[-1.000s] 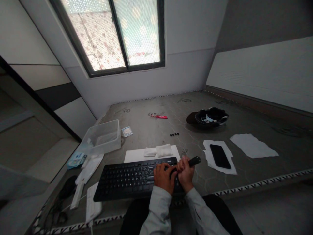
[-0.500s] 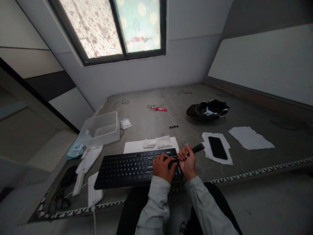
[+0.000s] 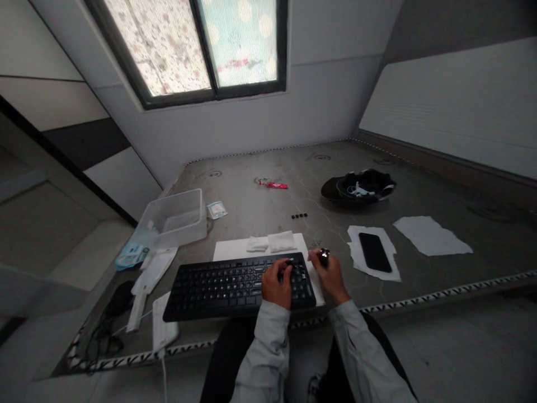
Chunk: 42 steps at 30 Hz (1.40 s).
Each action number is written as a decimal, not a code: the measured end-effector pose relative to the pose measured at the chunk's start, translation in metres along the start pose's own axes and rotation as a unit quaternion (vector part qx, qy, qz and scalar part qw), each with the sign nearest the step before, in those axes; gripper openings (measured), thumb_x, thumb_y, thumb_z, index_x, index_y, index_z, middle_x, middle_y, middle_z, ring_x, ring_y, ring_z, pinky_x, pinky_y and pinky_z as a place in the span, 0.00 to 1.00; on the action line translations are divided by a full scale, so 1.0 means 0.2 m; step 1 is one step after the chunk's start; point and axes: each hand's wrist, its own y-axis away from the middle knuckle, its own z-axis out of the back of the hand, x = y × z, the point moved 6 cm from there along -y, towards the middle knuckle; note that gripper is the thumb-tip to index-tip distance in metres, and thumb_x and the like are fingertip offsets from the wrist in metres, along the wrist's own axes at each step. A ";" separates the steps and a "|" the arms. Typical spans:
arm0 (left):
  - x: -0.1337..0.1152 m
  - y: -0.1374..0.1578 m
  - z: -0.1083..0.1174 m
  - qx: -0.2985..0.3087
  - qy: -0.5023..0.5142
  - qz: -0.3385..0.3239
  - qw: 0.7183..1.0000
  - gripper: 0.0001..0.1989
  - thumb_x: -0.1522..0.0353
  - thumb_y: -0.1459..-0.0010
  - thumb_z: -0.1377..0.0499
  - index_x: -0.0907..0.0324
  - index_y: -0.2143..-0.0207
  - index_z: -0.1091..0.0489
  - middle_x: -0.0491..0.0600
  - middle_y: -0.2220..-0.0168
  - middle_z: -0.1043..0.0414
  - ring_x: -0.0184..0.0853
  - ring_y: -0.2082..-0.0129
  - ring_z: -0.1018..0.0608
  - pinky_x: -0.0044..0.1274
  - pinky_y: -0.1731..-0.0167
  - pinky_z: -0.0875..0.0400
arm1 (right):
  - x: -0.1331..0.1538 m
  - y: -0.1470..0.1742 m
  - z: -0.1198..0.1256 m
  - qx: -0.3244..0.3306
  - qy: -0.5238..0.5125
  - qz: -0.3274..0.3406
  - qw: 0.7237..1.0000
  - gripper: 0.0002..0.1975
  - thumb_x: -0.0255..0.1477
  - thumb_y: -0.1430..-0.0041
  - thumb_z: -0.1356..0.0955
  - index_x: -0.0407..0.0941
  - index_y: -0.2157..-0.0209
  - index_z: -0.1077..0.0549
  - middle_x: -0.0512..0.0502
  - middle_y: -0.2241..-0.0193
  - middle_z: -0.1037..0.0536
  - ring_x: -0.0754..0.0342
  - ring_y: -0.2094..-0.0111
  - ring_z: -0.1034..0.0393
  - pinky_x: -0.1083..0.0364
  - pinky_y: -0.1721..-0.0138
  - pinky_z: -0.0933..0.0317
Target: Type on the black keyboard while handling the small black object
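A black keyboard [image 3: 218,290] lies in front of me, partly over a white sheet [image 3: 229,250]. My left hand [image 3: 277,285] rests over its right part, fingers pinched together. A tiny light spot shows at the fingertips; I cannot make out what they hold. Just right of the keyboard, my right hand [image 3: 329,274] is closed around a dark tool [image 3: 324,256] with a shiny end. Most of that tool is hidden in the fist. Several small black keycaps [image 3: 299,216] stand in a row beyond the keyboard. White folded cloths [image 3: 282,241] lie on the sheet.
On the right are a phone [image 3: 375,252] on white paper, another paper piece [image 3: 432,235] and a dark cap [image 3: 358,187] with items inside. A clear plastic box [image 3: 176,218], a white power strip [image 3: 163,324] and dark cables [image 3: 103,336] sit left. A red packet [image 3: 272,184] lies farther back.
My right hand has moved right, away from my left hand, and turned so the tool's shiny end shows. The left hand stays over the keyboard's right part, its fingers drawn closer.
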 end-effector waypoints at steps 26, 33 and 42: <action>-0.07 0.06 -0.04 0.041 -0.115 -0.081 0.989 0.10 0.72 0.41 0.47 0.56 0.64 0.26 0.49 0.67 0.23 0.38 0.65 0.24 0.31 0.62 0.36 | -0.28 -0.39 0.10 -0.045 0.210 -0.122 0.969 0.19 0.44 0.49 0.32 0.44 0.64 0.22 0.42 0.68 0.20 0.46 0.64 0.27 0.53 0.64 0.38; -0.04 0.06 -0.04 0.039 -0.114 -0.069 0.990 0.09 0.72 0.41 0.47 0.55 0.66 0.27 0.48 0.68 0.24 0.38 0.66 0.25 0.31 0.63 0.39 | -0.55 -0.70 0.14 -0.043 0.219 -0.197 0.955 0.15 0.39 0.55 0.29 0.40 0.70 0.21 0.41 0.76 0.21 0.49 0.72 0.27 0.55 0.72 0.38; -0.02 0.06 -0.05 0.032 -0.099 -0.072 0.992 0.09 0.72 0.41 0.47 0.54 0.66 0.27 0.47 0.70 0.24 0.37 0.68 0.26 0.30 0.65 0.39 | -0.88 -0.95 0.16 -0.047 0.298 -0.255 0.919 0.08 0.33 0.61 0.26 0.43 0.77 0.22 0.43 0.82 0.26 0.45 0.71 0.27 0.51 0.71 0.37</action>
